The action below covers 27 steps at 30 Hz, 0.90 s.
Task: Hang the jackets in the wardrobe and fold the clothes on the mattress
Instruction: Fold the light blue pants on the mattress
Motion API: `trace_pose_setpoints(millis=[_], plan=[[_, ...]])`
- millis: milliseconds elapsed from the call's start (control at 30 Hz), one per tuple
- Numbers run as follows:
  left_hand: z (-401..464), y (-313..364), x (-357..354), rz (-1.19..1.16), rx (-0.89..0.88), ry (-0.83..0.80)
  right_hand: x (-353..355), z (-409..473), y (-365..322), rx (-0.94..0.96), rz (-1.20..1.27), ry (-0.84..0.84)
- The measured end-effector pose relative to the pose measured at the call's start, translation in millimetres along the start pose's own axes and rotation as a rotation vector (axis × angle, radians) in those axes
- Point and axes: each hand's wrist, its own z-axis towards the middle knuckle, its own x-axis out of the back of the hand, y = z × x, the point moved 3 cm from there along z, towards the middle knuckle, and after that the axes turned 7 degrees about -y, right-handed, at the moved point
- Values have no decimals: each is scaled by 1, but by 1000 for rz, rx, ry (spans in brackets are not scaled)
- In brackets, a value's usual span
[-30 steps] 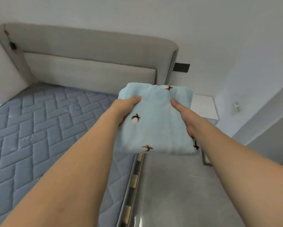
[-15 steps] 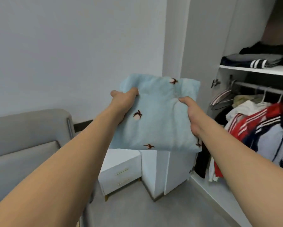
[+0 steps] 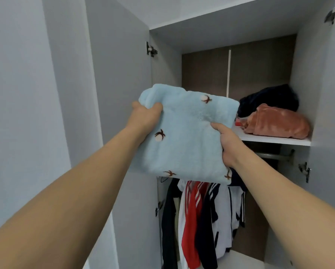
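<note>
Both hands, left (image 3: 146,118) and right (image 3: 227,144), held the folded cloth (image 3: 186,136) by its sides, fingers curled tight around its edges, before the shelf (image 3: 275,141).

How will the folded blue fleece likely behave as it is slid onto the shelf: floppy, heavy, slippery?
The fleece is probably soft and floppy: it bunches under the left hand and right hand. It seems light, held out by its edges. Its plush pile may drag on the shelf rather than slip.
</note>
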Motion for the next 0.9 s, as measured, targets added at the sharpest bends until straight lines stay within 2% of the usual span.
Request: trace_pose_setpoints(millis=[267,633,800,900], plan=[[185,60,-45,8,-123,-25,10,155,-94,182,-49,87],[408,92,-86,280,-176,-98,-1,350,-145,273,-111,223],[487,43,-113,357,4,-365,3,431,-116,178,-264,292],[518,-4,-145,625,17,-452,19,468,-75,-1,-480,304]])
